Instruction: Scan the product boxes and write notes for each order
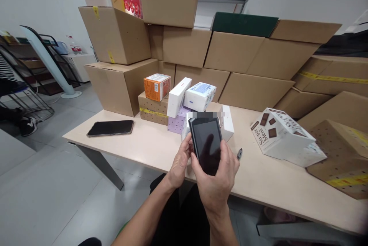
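Between my two hands I hold a black handheld device (205, 144) with a dark, phone-like screen, tilted up toward me above the table's front edge. My left hand (180, 161) grips its left side. Around the lower right side wraps my right hand (218, 173), with the thumb at the lower left of the device. A blurred strip covers its top edge. Behind it stand a white box (179, 97), a tissue pack (200, 95), a purple dotted box (176, 122) and another white box (227, 122). A small grey pen-like object (239, 154) lies right of my right hand.
A black smartphone (110, 128) lies at the table's left end. An orange box (157, 87) sits on a brown carton (152, 109). At right are a Su-per Meal box (283, 136) and a dotted carton (342, 154). Large cardboard boxes (184, 48) are stacked behind the table (149, 148).
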### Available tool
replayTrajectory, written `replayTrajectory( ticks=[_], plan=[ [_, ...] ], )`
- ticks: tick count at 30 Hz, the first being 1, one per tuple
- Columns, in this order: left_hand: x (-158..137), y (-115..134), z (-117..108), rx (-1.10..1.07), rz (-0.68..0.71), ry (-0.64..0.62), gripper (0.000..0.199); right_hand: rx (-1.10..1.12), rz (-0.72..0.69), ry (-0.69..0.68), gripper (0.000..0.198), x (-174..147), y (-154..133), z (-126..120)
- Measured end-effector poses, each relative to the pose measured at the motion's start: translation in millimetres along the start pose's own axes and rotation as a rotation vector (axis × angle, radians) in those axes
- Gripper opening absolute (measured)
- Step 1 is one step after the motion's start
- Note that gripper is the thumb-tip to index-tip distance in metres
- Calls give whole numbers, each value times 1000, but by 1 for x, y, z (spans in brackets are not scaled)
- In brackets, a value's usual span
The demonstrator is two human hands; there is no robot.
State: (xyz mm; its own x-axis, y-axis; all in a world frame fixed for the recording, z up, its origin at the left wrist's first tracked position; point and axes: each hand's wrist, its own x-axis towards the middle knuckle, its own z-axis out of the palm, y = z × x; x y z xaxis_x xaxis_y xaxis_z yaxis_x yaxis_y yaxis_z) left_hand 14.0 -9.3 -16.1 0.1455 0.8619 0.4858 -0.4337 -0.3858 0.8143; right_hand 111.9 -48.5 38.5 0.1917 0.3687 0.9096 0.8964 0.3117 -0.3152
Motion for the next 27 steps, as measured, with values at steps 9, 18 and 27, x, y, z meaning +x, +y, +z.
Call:
replayTrajectory(
  ticks=[9,18,27],
  plan=[
    [-4,-10,-12,135,105,134,72,-31,7,11,83,-3,-1,5],
    [0,-1,-7,199,127,400,42,-47,-12,11,88,-6,18,0],
    [6,-5,-12,512,19,411,62,-337,210,0,91,-14,107,-51]
  ],
)
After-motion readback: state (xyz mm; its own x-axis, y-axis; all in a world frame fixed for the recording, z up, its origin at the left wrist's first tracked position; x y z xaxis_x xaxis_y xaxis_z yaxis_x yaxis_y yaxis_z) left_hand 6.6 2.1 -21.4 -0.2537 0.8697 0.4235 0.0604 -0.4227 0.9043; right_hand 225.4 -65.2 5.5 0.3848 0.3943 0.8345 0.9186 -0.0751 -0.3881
